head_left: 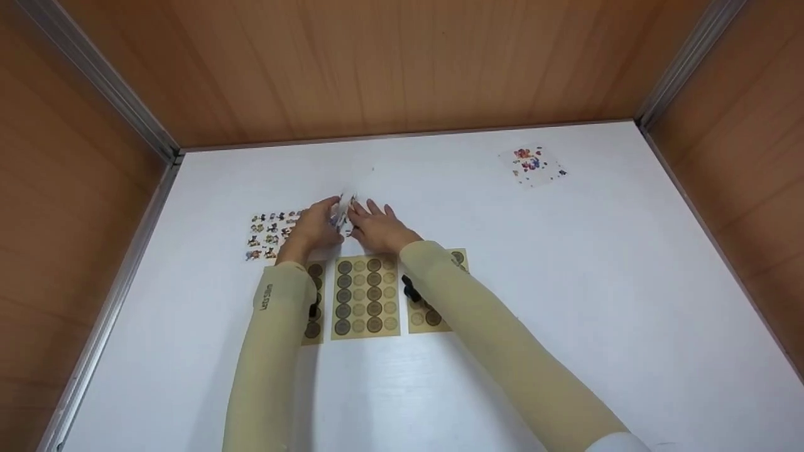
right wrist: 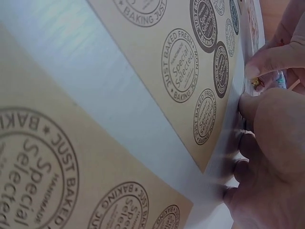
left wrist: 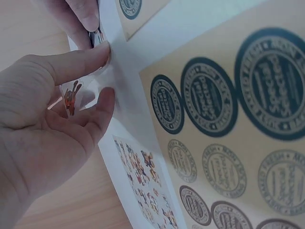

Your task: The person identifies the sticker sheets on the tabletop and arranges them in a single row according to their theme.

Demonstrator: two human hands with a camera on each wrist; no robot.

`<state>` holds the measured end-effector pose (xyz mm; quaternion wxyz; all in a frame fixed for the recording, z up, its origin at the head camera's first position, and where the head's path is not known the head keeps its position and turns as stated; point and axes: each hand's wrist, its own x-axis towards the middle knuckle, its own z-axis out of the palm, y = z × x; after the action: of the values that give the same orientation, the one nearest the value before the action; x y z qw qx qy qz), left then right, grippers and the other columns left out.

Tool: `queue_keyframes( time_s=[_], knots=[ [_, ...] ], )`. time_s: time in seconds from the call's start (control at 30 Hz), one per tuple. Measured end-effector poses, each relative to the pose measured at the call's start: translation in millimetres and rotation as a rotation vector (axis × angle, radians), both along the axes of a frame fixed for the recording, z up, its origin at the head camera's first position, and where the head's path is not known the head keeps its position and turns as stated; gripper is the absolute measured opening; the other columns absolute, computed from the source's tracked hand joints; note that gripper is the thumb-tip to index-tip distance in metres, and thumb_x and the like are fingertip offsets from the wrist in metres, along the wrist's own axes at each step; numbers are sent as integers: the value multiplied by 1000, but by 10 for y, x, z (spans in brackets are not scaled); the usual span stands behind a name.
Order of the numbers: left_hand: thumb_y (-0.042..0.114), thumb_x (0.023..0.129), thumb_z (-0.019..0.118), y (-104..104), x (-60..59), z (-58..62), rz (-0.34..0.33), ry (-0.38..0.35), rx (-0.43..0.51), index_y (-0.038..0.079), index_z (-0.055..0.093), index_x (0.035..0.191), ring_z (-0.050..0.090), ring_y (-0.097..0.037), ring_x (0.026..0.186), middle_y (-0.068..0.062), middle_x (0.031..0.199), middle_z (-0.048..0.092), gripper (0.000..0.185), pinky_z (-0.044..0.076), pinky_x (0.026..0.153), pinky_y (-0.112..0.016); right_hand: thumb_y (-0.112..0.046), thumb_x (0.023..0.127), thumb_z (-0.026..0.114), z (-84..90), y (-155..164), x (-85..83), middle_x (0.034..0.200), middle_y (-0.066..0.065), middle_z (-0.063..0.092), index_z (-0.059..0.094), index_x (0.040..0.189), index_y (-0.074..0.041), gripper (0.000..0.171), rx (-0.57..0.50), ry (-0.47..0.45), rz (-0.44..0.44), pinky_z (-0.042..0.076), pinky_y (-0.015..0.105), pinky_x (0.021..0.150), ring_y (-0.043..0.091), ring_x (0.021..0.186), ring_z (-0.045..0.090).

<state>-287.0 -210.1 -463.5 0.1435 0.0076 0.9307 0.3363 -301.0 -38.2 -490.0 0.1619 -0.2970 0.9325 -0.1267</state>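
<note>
My two hands meet over the white table (head_left: 565,282), just beyond a row of kraft sticker sheets. The left hand (head_left: 330,215) (left wrist: 102,74) pinches a small clear sticker sheet (head_left: 344,210) (left wrist: 76,95) between thumb and fingers; a cartoon figure shows on it. The right hand (head_left: 359,215) (right wrist: 248,107) pinches the same sheet from the other side, and its fingertips (left wrist: 86,16) appear at the top of the left wrist view. A sheet of cartoon stickers (head_left: 270,235) (left wrist: 147,186) lies flat on the table just left of the hands.
Three kraft sheets of round brown label stickers lie side by side under my forearms, the middle one (head_left: 365,295) (left wrist: 228,119) (right wrist: 190,71) in full view. Another small colourful sticker sheet (head_left: 534,164) lies far back right. Wooden walls enclose the table on three sides.
</note>
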Motion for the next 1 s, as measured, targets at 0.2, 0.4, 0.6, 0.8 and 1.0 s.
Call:
queue_keyframes(
  time_s=[0.2, 0.4, 0.6, 0.8, 1.0],
  knots=[
    [-7, 80, 75, 14, -15, 14, 17, 43, 83, 8, 22, 162, 34, -42, 145, -26, 158, 35, 99, 32, 118, -51, -36, 112, 32, 1, 22, -1, 170, 1, 10, 17, 164, -19, 57, 24, 18, 3, 6, 50, 125, 28, 155, 3],
    [0, 93, 69, 17, -10, 0, 72, 56, 234, 7, 22, 162, 38, -42, 143, -25, 162, 25, 84, 45, 110, -46, -38, 112, 31, -35, 12, -3, 170, 0, 9, 16, 164, -19, 58, 27, 18, 6, 6, 51, 125, 27, 155, 3],
    [2, 92, 72, 15, -21, -17, 122, 114, 285, 7, 25, 161, 54, -39, 129, -24, 157, 36, 83, 54, 99, -44, -38, 111, 31, -57, 17, -21, 170, 0, 9, 17, 164, -20, 58, 23, 39, 6, 6, 50, 125, 27, 155, 3],
    [4, 93, 71, 20, -24, -12, 138, 144, 208, 8, 23, 161, 65, -30, 103, -20, 129, 60, 83, 57, 83, -37, -37, 111, 33, -48, 44, -35, 169, 3, 11, 18, 164, -17, 58, 24, 65, 22, 8, 50, 125, 30, 155, 6],
    [2, 95, 68, 11, -33, 16, 146, 148, 227, 8, 31, 159, 67, -27, 94, -17, 116, 65, 74, 57, 74, -31, -34, 111, 36, -56, 70, -72, 169, 8, 11, 19, 163, -13, 59, -26, 62, 29, 10, 51, 125, 33, 154, 8]
  ],
)
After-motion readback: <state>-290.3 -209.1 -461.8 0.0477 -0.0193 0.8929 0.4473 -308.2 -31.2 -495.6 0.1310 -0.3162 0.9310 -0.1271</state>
